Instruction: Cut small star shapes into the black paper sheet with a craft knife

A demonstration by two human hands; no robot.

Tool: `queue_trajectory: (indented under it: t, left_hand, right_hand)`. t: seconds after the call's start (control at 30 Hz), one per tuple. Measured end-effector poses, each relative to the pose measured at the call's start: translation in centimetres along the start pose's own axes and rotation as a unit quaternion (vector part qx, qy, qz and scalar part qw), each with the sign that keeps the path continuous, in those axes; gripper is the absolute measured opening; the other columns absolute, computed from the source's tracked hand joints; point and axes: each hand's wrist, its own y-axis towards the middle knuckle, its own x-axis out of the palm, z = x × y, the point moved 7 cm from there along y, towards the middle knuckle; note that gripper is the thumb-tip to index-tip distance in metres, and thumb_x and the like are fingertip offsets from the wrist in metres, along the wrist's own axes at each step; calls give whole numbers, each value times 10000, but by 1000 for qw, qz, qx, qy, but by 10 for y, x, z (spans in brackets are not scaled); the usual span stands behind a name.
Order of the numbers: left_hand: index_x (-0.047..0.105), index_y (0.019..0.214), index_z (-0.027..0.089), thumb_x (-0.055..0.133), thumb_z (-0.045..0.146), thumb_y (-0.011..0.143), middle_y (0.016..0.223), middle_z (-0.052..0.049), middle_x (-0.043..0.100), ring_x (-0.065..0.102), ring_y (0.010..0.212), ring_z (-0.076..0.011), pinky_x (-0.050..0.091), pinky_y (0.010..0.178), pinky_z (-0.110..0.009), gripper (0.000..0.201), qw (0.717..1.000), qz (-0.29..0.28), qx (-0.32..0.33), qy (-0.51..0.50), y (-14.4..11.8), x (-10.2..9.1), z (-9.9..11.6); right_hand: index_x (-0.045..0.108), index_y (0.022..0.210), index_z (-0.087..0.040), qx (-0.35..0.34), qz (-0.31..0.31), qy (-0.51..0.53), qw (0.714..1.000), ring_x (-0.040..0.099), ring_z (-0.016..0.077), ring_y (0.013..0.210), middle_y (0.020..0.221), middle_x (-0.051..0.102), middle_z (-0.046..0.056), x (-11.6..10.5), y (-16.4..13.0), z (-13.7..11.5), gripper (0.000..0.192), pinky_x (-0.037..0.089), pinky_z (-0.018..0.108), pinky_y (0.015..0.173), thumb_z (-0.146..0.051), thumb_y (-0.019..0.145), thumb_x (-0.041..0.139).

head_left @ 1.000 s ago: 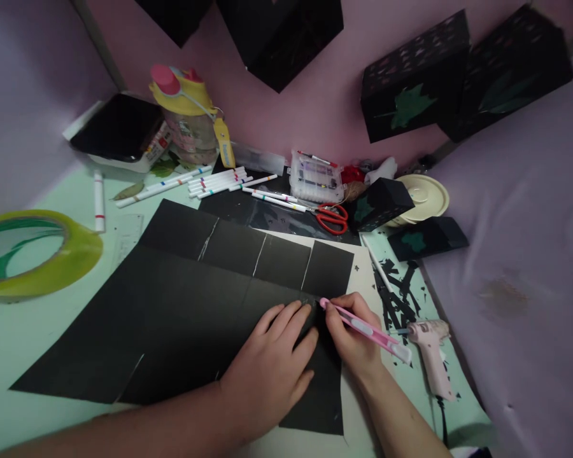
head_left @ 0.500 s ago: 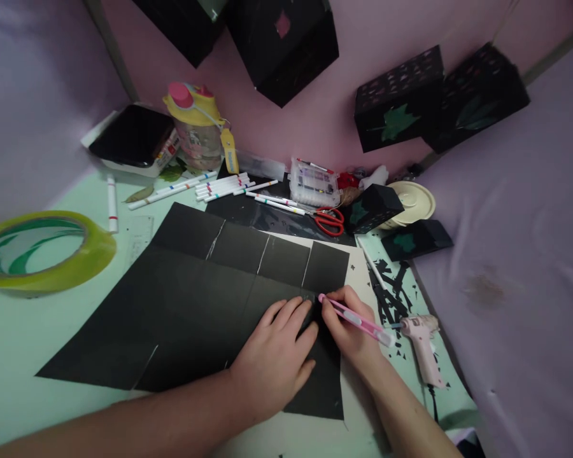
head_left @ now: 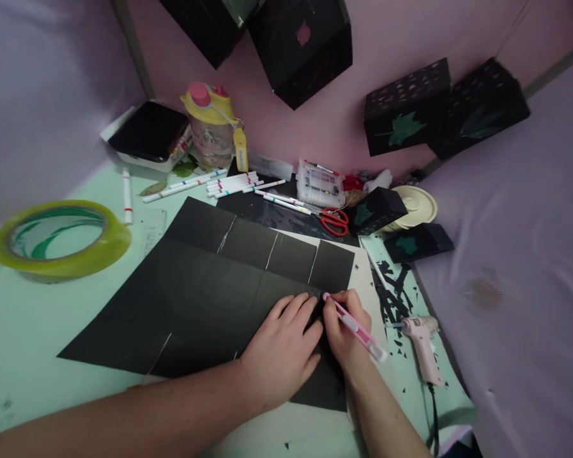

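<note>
A large sheet of black card (head_left: 172, 286) lies at a slant in the middle, with slits along its far edge and fold lines across it. Flat on its right part rests my left hand (head_left: 281, 356), fingers outstretched and pressing down. My right hand (head_left: 351, 327) grips a pink craft knife (head_left: 356, 327) like a pen, its front end down at the card just beyond my left fingertips. The blade and the spot it touches are hidden by my fingers. Under the card shows a pale board (head_left: 363, 280).
Left stands a yellow tape roll (head_left: 119, 245). Behind lie white markers (head_left: 232, 184), red-handled scissors (head_left: 334, 222) and a clear case (head_left: 319, 183). Right are black scraps (head_left: 398, 292) and a glue gun (head_left: 423, 346). Black paper lanterns (head_left: 405, 108) hang above; a bottle (head_left: 212, 137) stands behind.
The view has shifted slightly, so most things sit a little farther right. The craft knife is tilted a bit more steeply in my right hand; my left hand stays flat on the card.
</note>
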Motion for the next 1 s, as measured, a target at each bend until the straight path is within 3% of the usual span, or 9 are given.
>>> queue_trajectory:
  t: [0.83,1.0]
  left_hand:
    - [534,1232,169,618,398,836,1383,-123,486,385,1319,-284,250,1117,-428,464,1000,-6,-5,-7,2,0,0]
    - [525,1249,177,614,396,839,1378,-119,494,393,1311,-283,270,1106,-439,473,1000,-13,-9,-8,3,-1,1]
  right_hand:
    - [467,742,-224,18,-29,41,999,543,127,545,661,577,-27,1,-2,12,127,433,246,550,-212,850,532]
    - [519,756,-215,38,7,47,998,576,142,571,649,605,-18,-5,-3,15,105,451,247,545,-238,851,558]
